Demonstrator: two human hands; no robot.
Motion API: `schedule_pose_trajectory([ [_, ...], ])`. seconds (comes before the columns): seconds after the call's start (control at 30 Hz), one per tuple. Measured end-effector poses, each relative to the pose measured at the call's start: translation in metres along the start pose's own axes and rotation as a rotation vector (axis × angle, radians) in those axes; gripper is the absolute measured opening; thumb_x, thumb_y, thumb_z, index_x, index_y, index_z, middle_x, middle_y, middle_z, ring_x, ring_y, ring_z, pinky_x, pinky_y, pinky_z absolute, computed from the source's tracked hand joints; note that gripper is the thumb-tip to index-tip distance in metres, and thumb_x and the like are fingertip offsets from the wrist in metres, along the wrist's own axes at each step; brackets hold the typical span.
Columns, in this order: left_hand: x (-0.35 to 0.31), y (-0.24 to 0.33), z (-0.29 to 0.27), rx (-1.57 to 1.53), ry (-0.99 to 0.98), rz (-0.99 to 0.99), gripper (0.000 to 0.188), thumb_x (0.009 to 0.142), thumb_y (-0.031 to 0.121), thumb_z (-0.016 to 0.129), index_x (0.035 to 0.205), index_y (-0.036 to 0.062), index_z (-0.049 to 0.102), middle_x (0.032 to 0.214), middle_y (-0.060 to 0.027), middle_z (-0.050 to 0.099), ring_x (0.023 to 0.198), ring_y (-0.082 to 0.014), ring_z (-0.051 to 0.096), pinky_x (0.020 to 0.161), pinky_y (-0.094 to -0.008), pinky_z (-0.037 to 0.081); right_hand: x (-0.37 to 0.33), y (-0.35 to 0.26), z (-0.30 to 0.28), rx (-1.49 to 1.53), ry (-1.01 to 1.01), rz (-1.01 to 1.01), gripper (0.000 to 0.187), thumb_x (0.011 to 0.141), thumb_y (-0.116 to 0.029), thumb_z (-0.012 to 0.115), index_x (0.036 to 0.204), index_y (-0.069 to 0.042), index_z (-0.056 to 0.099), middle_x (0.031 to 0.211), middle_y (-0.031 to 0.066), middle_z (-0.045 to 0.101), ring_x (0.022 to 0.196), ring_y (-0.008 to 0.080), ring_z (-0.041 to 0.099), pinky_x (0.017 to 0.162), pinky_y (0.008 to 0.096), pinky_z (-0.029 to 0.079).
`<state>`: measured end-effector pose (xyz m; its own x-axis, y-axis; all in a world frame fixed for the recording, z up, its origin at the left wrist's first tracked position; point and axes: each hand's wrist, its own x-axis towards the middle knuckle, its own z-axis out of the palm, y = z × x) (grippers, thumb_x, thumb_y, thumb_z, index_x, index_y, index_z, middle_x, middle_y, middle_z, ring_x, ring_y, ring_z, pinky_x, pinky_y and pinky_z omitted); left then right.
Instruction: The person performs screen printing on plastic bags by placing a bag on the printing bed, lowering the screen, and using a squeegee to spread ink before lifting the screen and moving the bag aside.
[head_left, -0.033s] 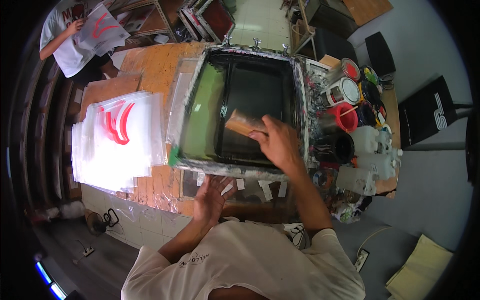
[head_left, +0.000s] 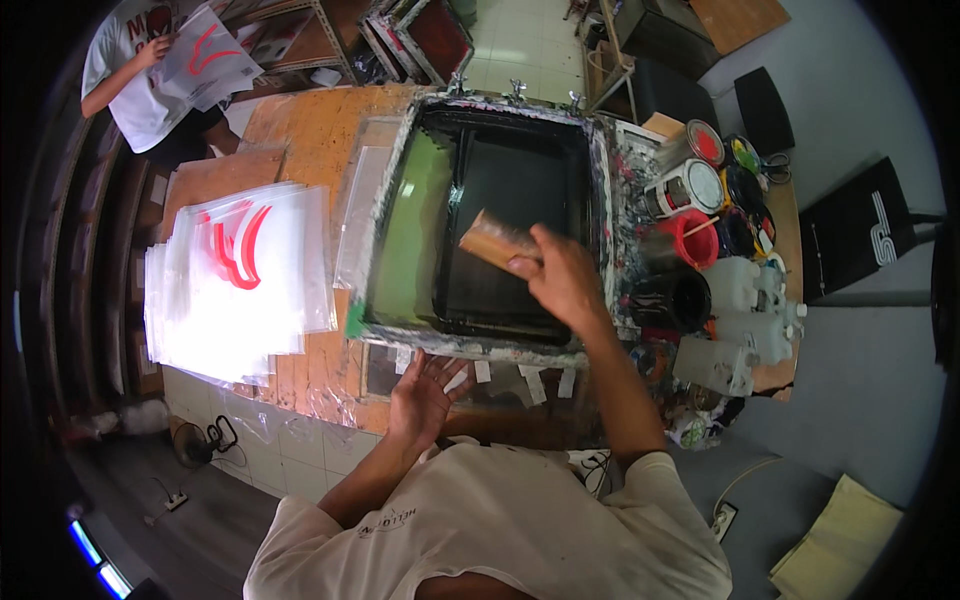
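A screen-printing frame (head_left: 480, 350) lies in front of me, its mesh (head_left: 520, 180) dark with black ink and greenish along the left side. My right hand (head_left: 563, 280) is closed round the end of a squeegee (head_left: 497, 243) with a wooden handle, held over the inked mesh. Whether its blade touches the mesh is hidden. At the frame's near edge, my left hand (head_left: 422, 398) is palm up with fingers spread, the tips reaching to the frame's underside. Bits of pale tape (head_left: 532, 384) stick to the surface below that edge.
On the left, a stack of clear sheets (head_left: 235, 320) carries a red print. Ink cans (head_left: 690, 188), a red tub (head_left: 697, 238), a black pot (head_left: 680, 298) and plastic jugs (head_left: 715, 366) crowd the right. Another person (head_left: 150, 100) holds printed sheets at the far left. Clamps (head_left: 517, 90) line the frame's far edge.
The squeegee and my right hand have shifted very slightly to the right in the picture. My left hand stays at the frame's near edge.
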<state>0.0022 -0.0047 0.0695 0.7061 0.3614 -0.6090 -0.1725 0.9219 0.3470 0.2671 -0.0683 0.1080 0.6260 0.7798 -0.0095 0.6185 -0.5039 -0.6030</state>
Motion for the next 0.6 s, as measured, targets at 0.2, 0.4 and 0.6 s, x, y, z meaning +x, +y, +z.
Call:
schedule_pose_trajectory([
  [0.2,0.044,-0.025,-0.031,0.082,0.280,-0.115,0.057,0.097,0.037,0.055,0.140,0.0071,0.033,0.142,-0.0181,0.036,0.131,-0.0329,0.040,0.106,-0.0574,0.033,0.149,0.091,0.039,-0.255,0.059,-0.129,0.051,0.079,0.000,0.062,0.129,-0.012,0.055,0.113,0.0194,0.064,0.109,0.0393,0.058,0.091,0.0513,0.046],
  [0.4,0.042,-0.043,-0.064,0.072,0.275,-0.042,0.038,0.096,0.031,0.058,0.123,0.0077,0.046,0.125,-0.0131,0.047,0.126,-0.0301,0.044,0.103,-0.0559,0.037,0.200,0.086,0.083,-0.473,0.011,-0.174,0.060,0.076,0.002,0.065,0.132,-0.016,0.054,0.121,0.0121,0.063,0.113,0.0331,0.057,0.094,0.0518,0.045],
  [0.6,0.031,-0.039,-0.049,0.127,0.204,0.005,0.034,0.096,0.030,0.058,0.119,0.0074,0.048,0.120,-0.0100,0.050,0.125,-0.0258,0.045,0.100,-0.0540,0.039,0.054,0.053,0.093,-0.366,-0.026,-0.298,0.060,0.073,0.006,0.062,0.130,-0.011,0.055,0.124,0.0117,0.060,0.113,0.0333,0.056,0.095,0.0489,0.043],
])
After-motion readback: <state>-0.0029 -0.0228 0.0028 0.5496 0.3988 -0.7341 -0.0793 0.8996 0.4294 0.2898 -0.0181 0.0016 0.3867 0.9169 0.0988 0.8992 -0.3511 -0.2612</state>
